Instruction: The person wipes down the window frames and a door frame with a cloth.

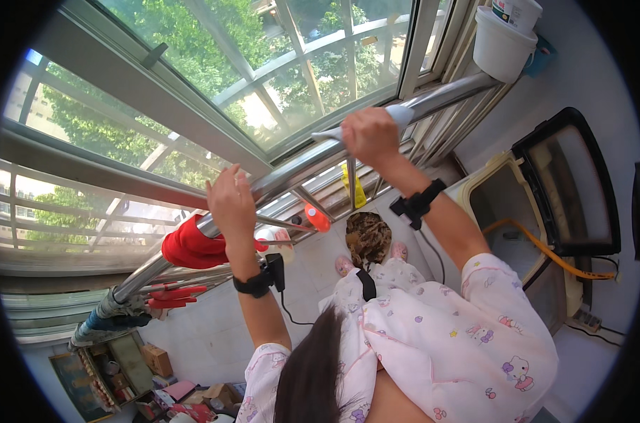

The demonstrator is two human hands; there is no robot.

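Note:
My right hand [370, 136] is closed around a pale grey cloth [400, 115], pressing it on the shiny metal railing [441, 98] below the window. My left hand [232, 203] rests against the same railing further left, its fingers loosely extended; whether it grips the rail cannot be told. Just beside and below the left hand, a red cloth [193, 246] is draped over the railing. Each wrist wears a black strap with a small device and cable.
White buckets [502, 47] stand at the railing's right end. An open-lidded washing machine [502, 195] is at right, with an orange hose [544, 248]. A camouflage-patterned bag [368, 235] lies near my feet. Cardboard boxes [156, 359] are at lower left. An orange-red bottle [317, 218] sits behind the rail.

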